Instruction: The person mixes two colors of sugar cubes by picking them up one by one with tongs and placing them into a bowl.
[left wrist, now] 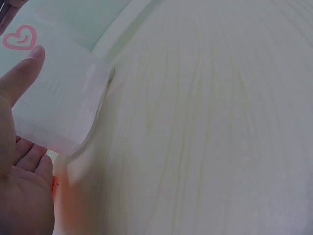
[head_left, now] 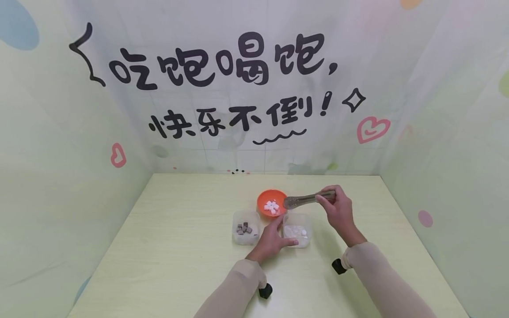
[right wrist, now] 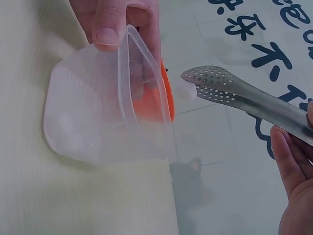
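From the near side, the head view faces far and down, while close wrist views, left facing right, right facing far, share the clear right container [right wrist: 78, 112].
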`<state>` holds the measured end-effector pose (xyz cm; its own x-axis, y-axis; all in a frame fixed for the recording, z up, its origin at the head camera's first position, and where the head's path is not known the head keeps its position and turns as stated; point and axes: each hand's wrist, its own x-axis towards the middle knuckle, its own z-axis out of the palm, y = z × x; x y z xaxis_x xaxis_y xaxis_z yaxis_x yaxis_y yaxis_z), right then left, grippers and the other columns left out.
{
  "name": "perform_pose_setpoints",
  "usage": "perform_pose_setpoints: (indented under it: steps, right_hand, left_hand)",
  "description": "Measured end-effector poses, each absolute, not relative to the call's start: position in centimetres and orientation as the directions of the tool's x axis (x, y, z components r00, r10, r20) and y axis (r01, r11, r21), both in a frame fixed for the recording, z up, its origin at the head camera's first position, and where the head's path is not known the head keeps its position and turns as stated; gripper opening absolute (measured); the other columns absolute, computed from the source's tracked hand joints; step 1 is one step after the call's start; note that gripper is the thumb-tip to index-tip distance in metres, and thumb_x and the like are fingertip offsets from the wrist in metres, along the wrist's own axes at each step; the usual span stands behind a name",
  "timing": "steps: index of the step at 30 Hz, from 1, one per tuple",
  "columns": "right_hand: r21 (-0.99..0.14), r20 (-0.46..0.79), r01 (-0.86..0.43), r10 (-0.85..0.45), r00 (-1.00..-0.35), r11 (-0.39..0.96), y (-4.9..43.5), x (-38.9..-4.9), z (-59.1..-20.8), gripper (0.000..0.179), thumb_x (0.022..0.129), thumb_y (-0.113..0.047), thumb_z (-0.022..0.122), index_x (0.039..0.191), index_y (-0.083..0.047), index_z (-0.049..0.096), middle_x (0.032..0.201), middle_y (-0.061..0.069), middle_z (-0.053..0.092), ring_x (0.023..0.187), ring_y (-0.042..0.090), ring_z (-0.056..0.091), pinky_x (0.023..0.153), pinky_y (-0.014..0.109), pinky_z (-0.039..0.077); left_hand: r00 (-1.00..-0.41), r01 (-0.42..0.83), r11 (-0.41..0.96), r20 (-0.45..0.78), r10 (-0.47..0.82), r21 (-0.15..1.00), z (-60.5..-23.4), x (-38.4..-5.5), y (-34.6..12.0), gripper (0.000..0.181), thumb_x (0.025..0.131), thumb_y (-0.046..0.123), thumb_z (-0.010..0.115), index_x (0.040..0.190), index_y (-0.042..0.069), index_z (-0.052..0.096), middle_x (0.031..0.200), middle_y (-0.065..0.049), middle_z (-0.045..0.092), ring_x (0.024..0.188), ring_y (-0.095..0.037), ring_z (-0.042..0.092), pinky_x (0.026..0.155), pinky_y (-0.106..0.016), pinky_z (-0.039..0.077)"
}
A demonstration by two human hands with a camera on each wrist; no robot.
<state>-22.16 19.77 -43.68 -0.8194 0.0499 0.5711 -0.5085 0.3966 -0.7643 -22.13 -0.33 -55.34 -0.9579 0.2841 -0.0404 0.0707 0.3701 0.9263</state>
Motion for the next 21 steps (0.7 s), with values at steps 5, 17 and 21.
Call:
perform_pose_setpoints:
  steps: [5,17,21]
  right_hand:
    - [-0.786,0.553,-0.497,0.062,-0.831,0.367,20.0,-24.0,-45.8,0.023,0.084,0.008,0.070,0.102,0.012,0.056,0.086,0.024,0.069,0.072,-0.007,0.061,0.062,0.009,0.049]
    - [-0.794,0.541,-0.479,0.074,-0.838,0.376,19.4,-25.2,-47.1,0.022,0.086,-0.001,0.072,0.102,0.004,0.058,0.085,0.019,0.070,0.071,0.001,0.063,0.061,0.013,0.050]
    - [-0.805,0.523,-0.464,0.074,-0.849,0.369,19.1,-25.1,-47.0,0.022,0.087,-0.002,0.072,0.102,0.005,0.057,0.086,0.019,0.070,0.072,0.000,0.063,0.063,0.012,0.051]
  left_hand:
    - [-0.959,0.060,0.383,-0.054,0.279,0.922,-55.4,-22.1,-0.3,0.099,0.072,0.029,0.086,0.153,0.021,0.031,0.154,-0.001,0.036,0.140,-0.021,0.033,0.111,-0.040,0.033]
    - [-0.958,0.059,0.388,-0.056,0.280,0.920,-55.2,-22.1,-0.4,0.098,0.073,0.030,0.086,0.153,0.023,0.031,0.153,0.000,0.037,0.141,-0.022,0.032,0.112,-0.043,0.032]
    - [-0.959,0.053,0.396,-0.064,0.277,0.917,-55.0,-22.1,-0.4,0.098,0.074,0.029,0.086,0.154,0.021,0.031,0.153,-0.001,0.038,0.140,-0.022,0.033,0.111,-0.043,0.032]
